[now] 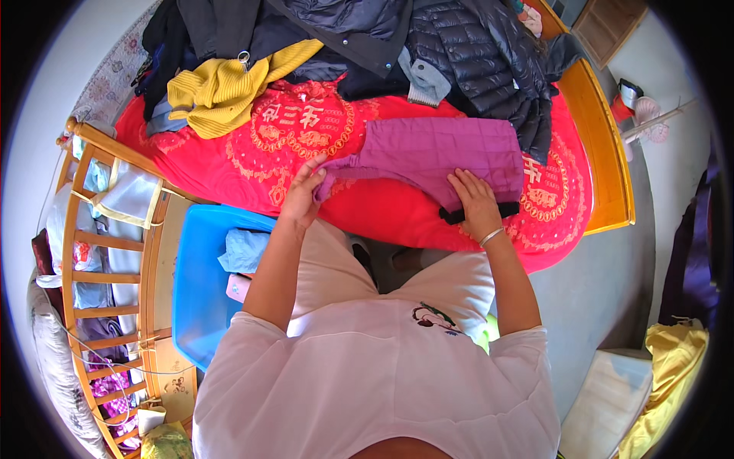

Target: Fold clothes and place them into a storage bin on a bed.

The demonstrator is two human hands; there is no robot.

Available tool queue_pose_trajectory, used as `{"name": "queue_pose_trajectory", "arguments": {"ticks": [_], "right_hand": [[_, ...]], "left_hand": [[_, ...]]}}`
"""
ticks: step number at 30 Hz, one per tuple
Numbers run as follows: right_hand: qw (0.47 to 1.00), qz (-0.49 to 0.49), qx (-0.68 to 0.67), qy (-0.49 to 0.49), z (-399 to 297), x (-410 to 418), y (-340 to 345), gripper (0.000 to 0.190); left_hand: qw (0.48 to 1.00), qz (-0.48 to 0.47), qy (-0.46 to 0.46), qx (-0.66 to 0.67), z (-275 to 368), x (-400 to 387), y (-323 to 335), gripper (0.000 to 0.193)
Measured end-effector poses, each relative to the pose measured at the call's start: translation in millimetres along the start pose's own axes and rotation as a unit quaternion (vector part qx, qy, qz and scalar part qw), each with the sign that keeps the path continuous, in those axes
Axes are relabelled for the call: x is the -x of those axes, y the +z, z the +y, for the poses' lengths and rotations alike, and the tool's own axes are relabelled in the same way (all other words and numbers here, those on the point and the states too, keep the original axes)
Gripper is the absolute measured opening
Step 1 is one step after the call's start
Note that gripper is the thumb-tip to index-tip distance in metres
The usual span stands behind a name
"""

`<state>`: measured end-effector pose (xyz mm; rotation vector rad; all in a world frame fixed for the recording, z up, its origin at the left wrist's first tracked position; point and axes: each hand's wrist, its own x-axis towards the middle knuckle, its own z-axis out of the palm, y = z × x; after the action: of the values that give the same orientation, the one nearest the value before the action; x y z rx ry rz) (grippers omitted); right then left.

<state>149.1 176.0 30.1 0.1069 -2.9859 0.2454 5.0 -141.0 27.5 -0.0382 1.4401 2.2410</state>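
A purple quilted garment [441, 146], folded narrow with a black edge showing at its lower right, lies on a red patterned bedcover [355, 212]. My left hand [305, 186] grips the garment's left end, thumb over the fabric. On the garment's right part my right hand [475, 201] rests flat, fingers spread, near the black edge; a bracelet circles that wrist. Beyond the garment are a yellow ribbed knit [221, 94], a black quilted jacket [470, 51], a grey cuff [427, 83] and other dark clothes [344, 34] in a heap.
A blue plastic tub [200, 287] holding folded cloth stands on the left, beside a wooden railing [106, 277]. The bed's yellow wooden end [608, 155] is on the right. At lower right are a pale box [608, 396] and a yellow cloth [668, 378].
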Motion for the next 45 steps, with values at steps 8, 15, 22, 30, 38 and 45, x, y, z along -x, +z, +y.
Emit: {"name": "queue_pose_trajectory", "arguments": {"ticks": [8, 15, 22, 30, 38, 45], "right_hand": [[0.911, 0.123, -0.378, 0.106, 4.9, -3.9, -41.8, 0.047], [0.779, 0.015, -0.618, 0.104, -34.9, 11.7, -105.7, 0.023], [0.727, -0.052, -0.679, 0.092, -35.2, 9.1, -98.5, 0.038], [0.807, -0.042, -0.586, 0.06, -27.6, 5.6, -124.6, 0.039], [0.915, 0.394, -0.049, -0.074, -35.5, -18.9, -156.7, 0.041], [0.99, 0.105, 0.072, -0.056, 3.2, 9.8, -36.1, 0.065]], "left_hand": [[0.977, -0.128, 0.107, 0.135, 66.0, 13.4, 36.4, 0.027], [0.914, -0.198, 0.302, 0.188, 122.1, 59.0, 66.5, 0.051], [0.91, -0.183, 0.32, 0.192, 130.8, 66.8, 61.0, 0.056], [0.902, -0.191, 0.322, 0.216, 134.4, 83.9, 65.5, 0.067], [0.909, -0.178, 0.346, 0.146, 127.4, 64.3, 68.8, 0.058], [0.986, -0.069, 0.138, -0.066, 23.7, 3.4, -4.6, 0.026]]}}
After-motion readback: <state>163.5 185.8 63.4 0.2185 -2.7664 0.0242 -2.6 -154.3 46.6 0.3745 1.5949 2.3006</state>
